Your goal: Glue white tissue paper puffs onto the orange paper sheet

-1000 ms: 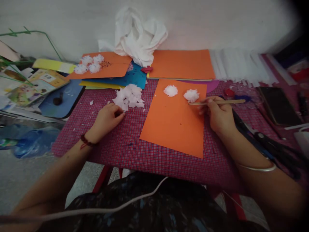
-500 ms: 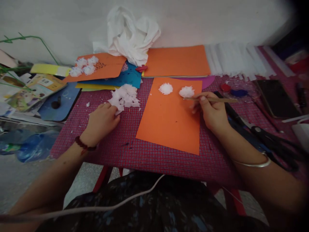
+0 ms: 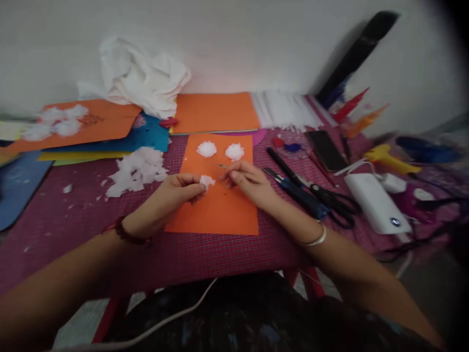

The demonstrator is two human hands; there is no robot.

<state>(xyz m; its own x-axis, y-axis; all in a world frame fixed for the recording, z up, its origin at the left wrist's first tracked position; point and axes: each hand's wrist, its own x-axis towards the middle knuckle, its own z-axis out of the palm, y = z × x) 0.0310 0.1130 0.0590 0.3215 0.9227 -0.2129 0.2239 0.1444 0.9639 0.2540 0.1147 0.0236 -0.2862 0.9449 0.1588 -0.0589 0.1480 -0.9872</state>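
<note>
An orange paper sheet (image 3: 216,210) lies on the checked purple cloth in front of me. Two white fluffy tissue puffs (image 3: 206,149) (image 3: 234,151) sit near its far edge. My left hand (image 3: 172,195) is closed in a pinch on a small white tissue piece (image 3: 207,181) over the sheet. My right hand (image 3: 249,180) is closed on a thin stick whose tip (image 3: 222,166) points left, close to the tissue piece. A heap of cut white tissue bits (image 3: 135,170) lies left of the sheet.
Black scissors (image 3: 326,198) and a dark pen lie right of the sheet, then a white power bank (image 3: 377,203), a phone (image 3: 326,149) and a yellow glue gun (image 3: 384,155). Coloured papers (image 3: 216,111) and crumpled white tissue (image 3: 142,83) line the wall.
The view swung right. My left hand left the tissue heap carrying a small piece to the middle of the orange sheet. My right hand drew the stick back from the right puff toward it.
</note>
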